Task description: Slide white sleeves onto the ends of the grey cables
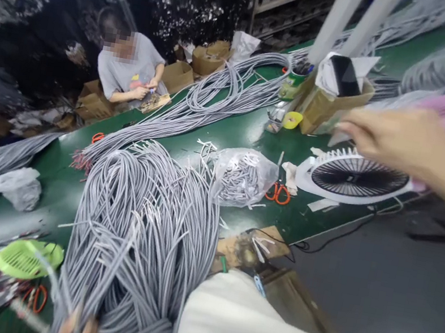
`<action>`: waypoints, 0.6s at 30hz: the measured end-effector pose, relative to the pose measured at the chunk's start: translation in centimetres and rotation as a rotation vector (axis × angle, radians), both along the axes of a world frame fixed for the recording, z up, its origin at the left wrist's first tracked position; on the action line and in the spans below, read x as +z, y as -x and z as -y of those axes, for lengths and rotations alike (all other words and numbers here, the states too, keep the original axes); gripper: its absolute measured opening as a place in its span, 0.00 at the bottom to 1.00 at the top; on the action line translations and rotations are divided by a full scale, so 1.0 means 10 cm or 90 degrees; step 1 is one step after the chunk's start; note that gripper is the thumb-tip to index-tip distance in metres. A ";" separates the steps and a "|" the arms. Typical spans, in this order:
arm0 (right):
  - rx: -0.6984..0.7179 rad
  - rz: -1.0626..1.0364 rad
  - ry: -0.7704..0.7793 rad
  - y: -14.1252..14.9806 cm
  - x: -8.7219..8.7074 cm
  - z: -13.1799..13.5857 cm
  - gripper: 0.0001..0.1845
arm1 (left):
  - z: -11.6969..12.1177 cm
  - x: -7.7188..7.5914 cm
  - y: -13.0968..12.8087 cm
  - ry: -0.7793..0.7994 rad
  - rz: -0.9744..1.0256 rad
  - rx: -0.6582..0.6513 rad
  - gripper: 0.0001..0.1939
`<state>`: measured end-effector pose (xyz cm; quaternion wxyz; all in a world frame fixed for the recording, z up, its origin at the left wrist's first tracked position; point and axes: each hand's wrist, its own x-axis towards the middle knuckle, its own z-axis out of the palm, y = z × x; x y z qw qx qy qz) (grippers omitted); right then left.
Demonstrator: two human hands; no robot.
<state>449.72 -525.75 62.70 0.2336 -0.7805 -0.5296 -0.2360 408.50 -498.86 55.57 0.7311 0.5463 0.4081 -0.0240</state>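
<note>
The left hand [83, 332] was at the bottom edge of the frame, left of centre, against the gray cables [152, 223]. Its fingers were curled there, but blur and the frame edge left it impossible to tell whether they were closed on any strand. The cables lay in a thick looped heap, filling the lower middle of the frame on a green table [59, 175].

The right hand [388, 129] reached in from the right edge, above a white-rimmed fan [349, 180] with a dark grille and near a cardboard box [323, 107]. Its fingers were bent and close together (smeared by motion, so I cannot tell whether they held anything).

A black phone [345, 76] rested on top of the box's contents, and a yellow tape roll [292, 120] sat to the box's left. A clear plastic bag [241, 178] of short pale pieces lay right of the heap, just beside orange-handled scissors [283, 187]. A lime-green slotted basket [25, 258] was at lower left. In the upper left, a co-worker [127, 69] in a gray T-shirt had both hands together at the table's far side.
</note>
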 end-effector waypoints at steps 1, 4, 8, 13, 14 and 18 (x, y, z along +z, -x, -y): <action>-0.032 0.036 0.014 -0.11 -0.10 0.00 0.40 | 0.02 -0.03 -0.09 0.014 0.012 0.019 0.27; -0.065 0.032 0.162 -0.19 -0.59 -0.25 0.24 | 0.20 -0.18 -0.44 0.082 0.067 0.049 0.30; -0.011 -0.062 0.266 0.04 -1.12 -0.78 0.17 | 0.40 -0.38 -0.74 0.080 0.160 -0.001 0.33; 0.160 -0.264 0.067 0.52 -1.13 -1.10 0.14 | 0.45 -0.39 -0.69 0.058 0.237 0.000 0.32; 0.196 -0.318 0.049 0.64 -1.10 -1.12 0.15 | 0.45 -0.36 -0.69 0.051 0.242 0.002 0.32; 0.328 -0.464 0.111 1.04 -1.06 -1.17 0.13 | 0.51 -0.30 -0.75 0.024 0.249 -0.014 0.31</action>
